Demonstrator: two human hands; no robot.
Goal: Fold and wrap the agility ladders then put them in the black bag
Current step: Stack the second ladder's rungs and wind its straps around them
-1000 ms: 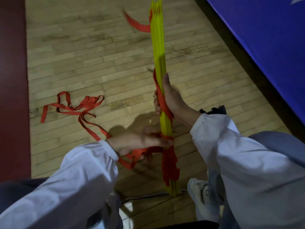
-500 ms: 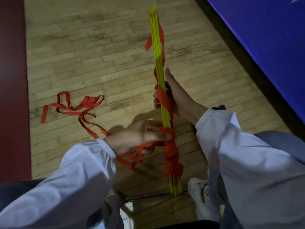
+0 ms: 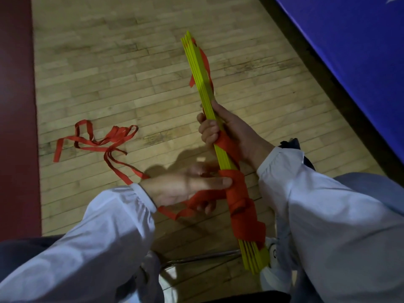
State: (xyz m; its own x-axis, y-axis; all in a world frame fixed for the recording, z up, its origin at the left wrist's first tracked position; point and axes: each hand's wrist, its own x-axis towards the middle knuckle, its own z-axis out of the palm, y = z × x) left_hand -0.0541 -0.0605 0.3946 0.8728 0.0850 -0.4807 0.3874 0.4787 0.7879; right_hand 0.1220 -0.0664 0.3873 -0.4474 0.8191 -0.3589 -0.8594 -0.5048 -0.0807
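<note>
Red strap [image 3: 238,200] in the left hand [image 3: 183,186]: the thumb lies flat along the wrap and the fingers curl under it, pinching the band right where it meets the sticks. That hand sits low on the bundle, touching it from the left side. Above it, the right hand [image 3: 227,132] is clamped round the yellow rungs [image 3: 201,68] at about mid-length, fingers closed over the front, thumb running up the back edge, a turn of strap caught under the palm. The rungs are stacked flat into one long bundle, tilted, the top end leaning away and to the left, the bottom end down beside a white shoe [image 3: 273,278] at lower right. Several red coils wind round the lower half, between the two hands and on below the left one. Another length of red trails along the upper part, on the right side of the stack. From the left hand the strap runs out under the wrist and off to the left, where the loose end [image 3: 102,141] lies in slack loops on the wooden floor [image 3: 109,62], well apart from the bundle. White sleeves [image 3: 98,248] cover both arms. A thin metal bar [image 3: 203,258] shows just beside the bundle's foot. A dark red strip [image 3: 15,106] borders the boards at left, a blue mat [image 3: 349,51] at upper right.
</note>
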